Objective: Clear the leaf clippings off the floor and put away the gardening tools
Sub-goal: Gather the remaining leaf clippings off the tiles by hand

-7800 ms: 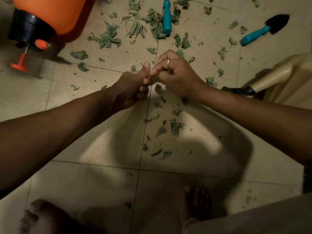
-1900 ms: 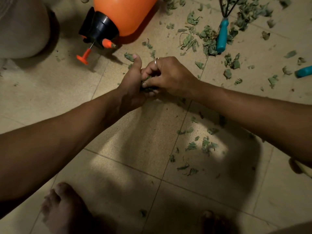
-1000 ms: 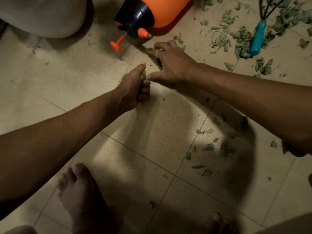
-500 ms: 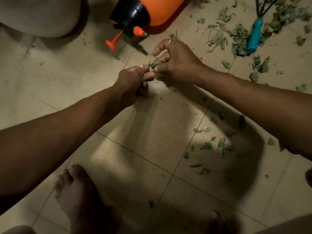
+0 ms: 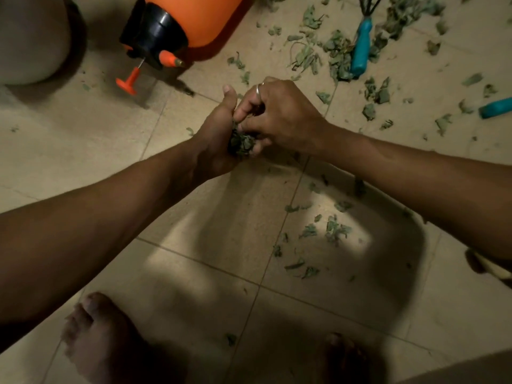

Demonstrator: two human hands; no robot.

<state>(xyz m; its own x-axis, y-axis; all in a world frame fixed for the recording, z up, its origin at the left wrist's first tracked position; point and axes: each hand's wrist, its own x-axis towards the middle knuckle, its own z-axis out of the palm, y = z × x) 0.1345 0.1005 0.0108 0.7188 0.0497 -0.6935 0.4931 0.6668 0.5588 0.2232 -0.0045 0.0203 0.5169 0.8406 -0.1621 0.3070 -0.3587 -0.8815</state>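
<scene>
My left hand [image 5: 214,139] grips a wad of green leaf clippings [image 5: 241,144], thumb pointing up. My right hand [image 5: 279,117], a ring on one finger, curls its fingers against the top of that wad. Loose clippings lie on the beige floor tiles, one patch [image 5: 331,230] below my right forearm, a denser spread [image 5: 313,55] at the upper right. A hand rake with a teal handle [image 5: 361,49] lies among the far leaves. The teal handle of a second tool [image 5: 496,108] shows at the right edge.
An orange pressure sprayer [image 5: 177,26] with a black cap lies on its side at the top. A pale rounded object [image 5: 33,37] fills the upper left corner. My bare feet [image 5: 102,342] stand at the bottom. A pale object pokes in at the right edge [image 5: 493,268].
My right hand picked a clipping off the floor near the sprayer and brought it to the left hand. Now both hands are together on the wad.
</scene>
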